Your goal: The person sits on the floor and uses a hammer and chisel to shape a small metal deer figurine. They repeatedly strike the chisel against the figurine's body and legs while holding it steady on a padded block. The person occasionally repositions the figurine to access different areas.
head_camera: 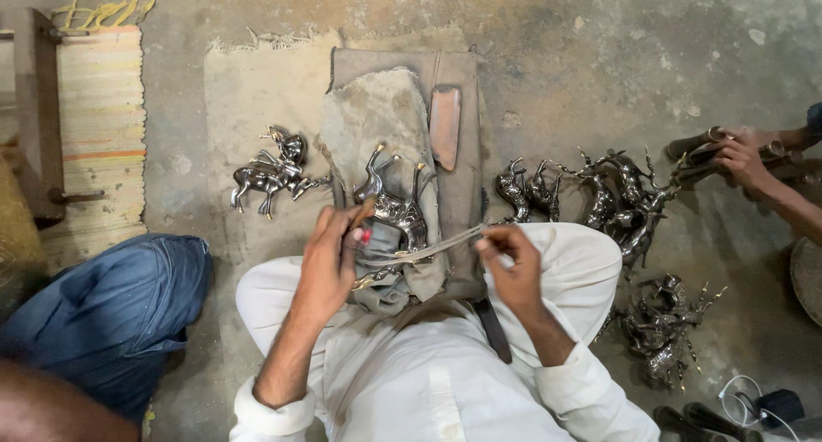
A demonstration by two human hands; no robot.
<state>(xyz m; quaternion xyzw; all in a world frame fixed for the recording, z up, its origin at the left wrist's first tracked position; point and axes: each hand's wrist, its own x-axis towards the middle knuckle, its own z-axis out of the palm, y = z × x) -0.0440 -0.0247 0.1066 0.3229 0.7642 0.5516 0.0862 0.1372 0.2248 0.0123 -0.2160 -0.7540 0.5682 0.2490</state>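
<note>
My left hand (330, 258) is closed around a wooden-handled tool (363, 213) and my right hand (510, 266) pinches the far end of a thin pale strip (428, 252), so the two hands are well apart with the strip stretched between them. The strip crosses the lower part of a shiny metal deer figure (396, 204), which lies on its side on a padded cloth rest (381, 117) over my lap, legs and antlers pointing away from me. Risks noted: the figure is not clamped, only lying on the cloth, so an uneven pull on the strip could roll it off toward the floor (599, 48). The antlers and legs look thin; a snag there could bend them. My right fingertips grip a narrow end and could slip, whipping the strip loose. A finished-looking figure (270, 172) lies to the left, a crowded heap of figures (616, 198) to the right, close enough to be knocked. Another person's hand (741, 155) works at the right edge, and a knee in blue cloth (120, 305) sits near my left elbow.
</note>
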